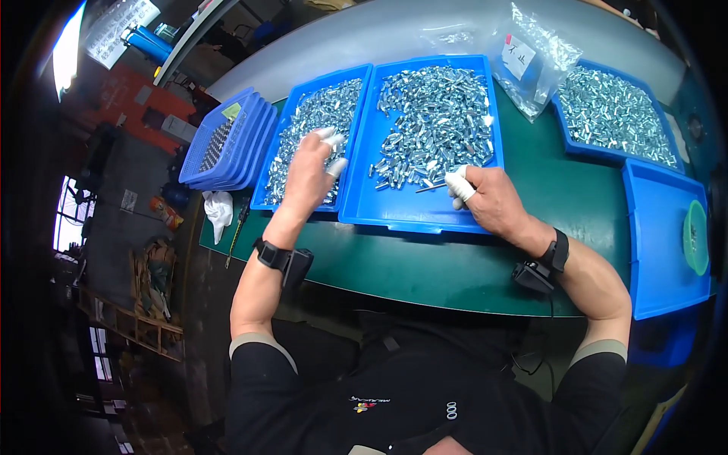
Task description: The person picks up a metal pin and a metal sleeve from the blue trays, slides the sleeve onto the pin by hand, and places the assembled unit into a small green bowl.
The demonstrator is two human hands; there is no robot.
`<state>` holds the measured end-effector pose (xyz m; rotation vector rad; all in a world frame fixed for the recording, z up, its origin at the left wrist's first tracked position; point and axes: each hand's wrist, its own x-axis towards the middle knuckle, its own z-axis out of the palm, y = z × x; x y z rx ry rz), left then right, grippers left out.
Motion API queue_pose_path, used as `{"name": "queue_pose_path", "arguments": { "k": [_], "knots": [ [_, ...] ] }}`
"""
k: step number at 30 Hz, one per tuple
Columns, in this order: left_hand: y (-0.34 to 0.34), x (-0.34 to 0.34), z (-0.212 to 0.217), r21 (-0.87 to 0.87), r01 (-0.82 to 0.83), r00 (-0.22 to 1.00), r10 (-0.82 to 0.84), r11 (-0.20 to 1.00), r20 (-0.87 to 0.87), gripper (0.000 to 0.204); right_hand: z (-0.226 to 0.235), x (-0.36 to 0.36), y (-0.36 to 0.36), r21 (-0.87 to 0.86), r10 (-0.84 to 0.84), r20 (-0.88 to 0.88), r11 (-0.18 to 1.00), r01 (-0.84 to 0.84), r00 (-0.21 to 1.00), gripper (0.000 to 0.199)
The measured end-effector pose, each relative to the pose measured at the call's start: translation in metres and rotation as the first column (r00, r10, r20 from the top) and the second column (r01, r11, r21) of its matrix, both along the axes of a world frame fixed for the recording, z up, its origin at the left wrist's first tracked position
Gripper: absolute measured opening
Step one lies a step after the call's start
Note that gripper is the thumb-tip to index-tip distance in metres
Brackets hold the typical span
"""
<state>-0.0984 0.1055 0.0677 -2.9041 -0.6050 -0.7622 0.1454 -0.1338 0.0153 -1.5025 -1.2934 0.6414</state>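
Note:
My left hand (309,171) is over the left blue tray (267,199), its thumb and fingers apart just above small shiny metal pieces (322,102). White covers wrap several fingertips on both hands. At the front right of the middle blue tray (409,218), my right hand (493,197) is closed in a pinch on a thin metal rod (430,187). The rod points left, toward the near edge of a heap of similar metal pieces (436,114). The bare blue bottom of that tray shows along its front.
Stacked blue baskets (250,144) stand at the left, near a white cloth (218,212) and a tape measure (237,231). Farther right are a clear plastic bag (531,68), another tray of pieces (618,114), and a blue tray (652,250) holding a green bowl (695,237).

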Motion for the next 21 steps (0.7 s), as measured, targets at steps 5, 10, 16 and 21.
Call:
{"name": "queue_pose_path", "arguments": {
  "k": [5, 10, 16, 21],
  "knots": [
    [-0.004, 0.025, -0.035, 0.026, 0.008, 0.944, 0.001, 1.000, -0.331, 0.035, 0.000, -0.003, 0.001, 0.010, -0.001, -0.009, 1.000, 0.001, 1.000, 0.025],
    [-0.003, 0.023, -0.037, 0.027, 0.025, 0.969, -0.018, 0.999, -0.248, 0.027, -0.001, -0.002, 0.003, 0.035, -0.002, -0.025, 0.999, 0.003, 1.000, 0.024],
    [-0.031, 0.022, -0.033, -0.322, 0.033, 0.999, -0.020, 0.946, 0.043, 0.023, -0.005, 0.002, 0.000, 0.060, -0.058, -0.031, 0.996, 0.060, 0.998, 0.026],
    [-0.076, 0.026, -0.021, -0.661, 0.093, 0.994, -0.034, 0.745, 0.102, 0.021, 0.003, -0.001, -0.002, 0.065, -0.074, -0.095, 0.995, 0.080, 0.993, 0.024]
  ]
}}
